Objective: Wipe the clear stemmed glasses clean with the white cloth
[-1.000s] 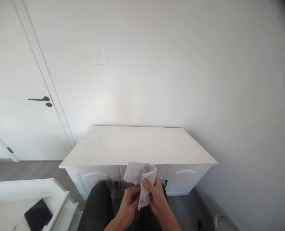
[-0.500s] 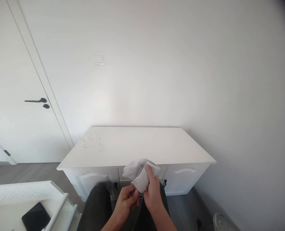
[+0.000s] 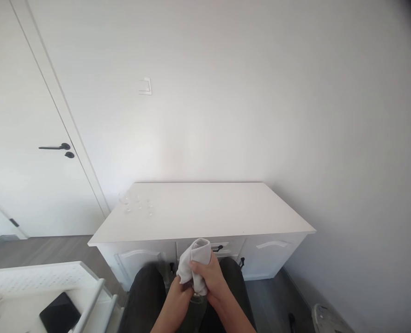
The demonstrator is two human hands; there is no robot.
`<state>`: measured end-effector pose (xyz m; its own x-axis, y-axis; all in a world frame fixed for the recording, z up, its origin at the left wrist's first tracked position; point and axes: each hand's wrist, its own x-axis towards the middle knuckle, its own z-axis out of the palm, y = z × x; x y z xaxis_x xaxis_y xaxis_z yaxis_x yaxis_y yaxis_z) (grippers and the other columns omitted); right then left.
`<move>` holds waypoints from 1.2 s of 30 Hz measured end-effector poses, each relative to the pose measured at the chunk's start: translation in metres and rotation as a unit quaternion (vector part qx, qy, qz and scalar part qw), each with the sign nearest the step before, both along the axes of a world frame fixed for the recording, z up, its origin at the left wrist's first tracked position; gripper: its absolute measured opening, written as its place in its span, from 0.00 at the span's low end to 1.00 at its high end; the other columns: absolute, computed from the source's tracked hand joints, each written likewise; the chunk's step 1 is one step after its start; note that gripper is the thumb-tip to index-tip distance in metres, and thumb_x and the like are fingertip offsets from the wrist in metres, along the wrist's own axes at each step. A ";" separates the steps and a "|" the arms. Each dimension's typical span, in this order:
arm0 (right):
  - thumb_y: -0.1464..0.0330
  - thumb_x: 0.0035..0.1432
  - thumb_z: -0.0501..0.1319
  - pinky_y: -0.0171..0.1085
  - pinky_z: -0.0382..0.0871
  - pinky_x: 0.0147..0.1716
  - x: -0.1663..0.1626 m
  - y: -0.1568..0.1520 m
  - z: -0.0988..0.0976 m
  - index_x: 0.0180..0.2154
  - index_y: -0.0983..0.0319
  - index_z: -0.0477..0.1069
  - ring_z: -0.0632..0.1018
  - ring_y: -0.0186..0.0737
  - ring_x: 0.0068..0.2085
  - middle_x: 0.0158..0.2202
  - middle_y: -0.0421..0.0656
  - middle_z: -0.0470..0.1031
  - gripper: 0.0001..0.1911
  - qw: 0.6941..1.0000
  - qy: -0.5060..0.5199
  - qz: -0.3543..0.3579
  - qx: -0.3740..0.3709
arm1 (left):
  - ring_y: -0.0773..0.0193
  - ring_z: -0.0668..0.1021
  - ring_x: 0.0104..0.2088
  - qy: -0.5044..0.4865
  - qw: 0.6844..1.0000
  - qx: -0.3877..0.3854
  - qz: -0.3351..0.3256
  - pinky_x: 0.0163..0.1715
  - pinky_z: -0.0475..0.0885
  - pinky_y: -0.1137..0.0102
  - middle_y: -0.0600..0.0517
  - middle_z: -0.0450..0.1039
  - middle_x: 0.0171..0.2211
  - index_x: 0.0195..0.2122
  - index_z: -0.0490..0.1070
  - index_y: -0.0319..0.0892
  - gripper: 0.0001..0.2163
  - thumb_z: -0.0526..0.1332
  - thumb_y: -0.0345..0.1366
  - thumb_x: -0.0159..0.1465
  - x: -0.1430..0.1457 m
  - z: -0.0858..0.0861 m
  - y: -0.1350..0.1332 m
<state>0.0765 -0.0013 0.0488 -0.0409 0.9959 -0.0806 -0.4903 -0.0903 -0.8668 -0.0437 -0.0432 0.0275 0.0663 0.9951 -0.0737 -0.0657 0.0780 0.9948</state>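
**Both hands bunch a white cloth over the lap**

The right hand is curled around a white cloth, thumb and fingers pinching the wadded fabric from the right side. The left hand sits just below and to the left, its fingers closed on the cloth's lower edge; something clear seems to lie under the fabric there, but it is too hidden to name. The cloth is held above the person's dark trousers, in front of a white sideboard that stands against the wall. Several small clear glasses stand near the sideboard's far left corner, well apart from the hands. At lower left a white cart holds a black tablet. A white door with a black handle is at left.
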 end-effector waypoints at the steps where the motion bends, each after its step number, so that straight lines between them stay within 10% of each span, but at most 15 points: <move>1: 0.66 0.37 0.79 0.38 0.72 0.32 0.002 0.000 -0.002 0.37 0.62 0.75 0.77 0.40 0.31 0.31 0.42 0.81 0.24 0.999 0.029 0.020 -0.010 | 0.39 0.81 0.50 0.049 0.998 0.014 0.028 0.57 0.73 0.49 0.40 0.84 0.47 0.45 0.82 0.39 0.15 0.65 0.35 0.56 -0.003 -0.003 -0.001; 6: 0.64 0.35 0.83 0.40 0.74 0.41 0.014 -0.008 -0.016 0.42 0.62 0.76 0.81 0.44 0.38 0.38 0.45 0.84 0.31 0.995 0.077 0.013 -0.063 | 0.41 0.71 0.66 0.129 0.972 0.113 0.159 0.68 0.61 0.47 0.41 0.71 0.65 0.61 0.73 0.43 0.24 0.63 0.38 0.63 -0.014 0.001 0.005; 13: 0.70 0.29 0.84 0.42 0.73 0.47 0.022 -0.024 -0.038 0.48 0.62 0.79 0.82 0.49 0.46 0.45 0.46 0.84 0.39 0.979 0.041 0.190 -0.056 | 0.51 0.83 0.46 0.026 0.974 0.134 -0.181 0.50 0.75 0.63 0.45 0.84 0.45 0.43 0.80 0.44 0.14 0.67 0.48 0.64 0.004 0.059 0.035; 17: 0.70 0.30 0.80 0.41 0.73 0.38 0.031 -0.026 -0.050 0.45 0.65 0.80 0.82 0.45 0.34 0.34 0.45 0.84 0.35 0.944 0.107 0.285 -0.126 | 0.52 0.84 0.38 0.061 0.963 0.128 -0.229 0.41 0.76 0.65 0.46 0.85 0.35 0.35 0.80 0.42 0.11 0.69 0.45 0.60 0.015 0.067 0.040; 23: 0.74 0.36 0.75 0.46 0.73 0.51 0.018 -0.013 -0.023 0.44 0.63 0.80 0.81 0.52 0.47 0.44 0.47 0.84 0.28 0.983 -0.060 0.157 0.077 | 0.51 0.83 0.44 0.170 0.970 0.147 -0.089 0.50 0.72 0.60 0.49 0.83 0.38 0.37 0.80 0.44 0.07 0.65 0.30 0.58 0.019 0.063 0.031; 28: 0.69 0.57 0.66 0.45 0.73 0.51 0.002 -0.012 -0.008 0.47 0.61 0.78 0.81 0.48 0.45 0.44 0.48 0.82 0.14 0.955 -0.237 0.017 0.176 | 0.49 0.81 0.49 0.234 0.954 0.181 0.043 0.54 0.71 0.57 0.47 0.83 0.44 0.43 0.78 0.46 0.08 0.63 0.36 0.64 0.010 0.056 0.020; 33: 0.61 0.28 0.81 0.36 0.72 0.33 0.006 -0.010 -0.038 0.26 0.62 0.76 0.74 0.36 0.29 0.27 0.37 0.75 0.22 0.907 -0.059 0.409 0.077 | 0.52 0.83 0.42 0.099 0.967 0.139 -0.188 0.45 0.75 0.64 0.47 0.84 0.39 0.38 0.80 0.43 0.08 0.66 0.41 0.62 -0.012 0.068 0.018; 36: 0.61 0.26 0.81 0.38 0.74 0.36 0.006 -0.006 -0.043 0.30 0.62 0.78 0.77 0.39 0.32 0.30 0.39 0.78 0.25 0.918 -0.042 0.390 0.064 | 0.54 0.83 0.42 0.094 0.972 0.132 -0.172 0.45 0.75 0.65 0.48 0.84 0.39 0.37 0.80 0.43 0.07 0.66 0.36 0.59 -0.016 0.069 0.019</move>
<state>0.0821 -0.0075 0.0053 -0.7443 0.6678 -0.0005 -0.2512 -0.2806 -0.9264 -0.0594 -0.0243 0.0969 0.4084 0.9023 0.1381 0.1036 -0.1961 0.9751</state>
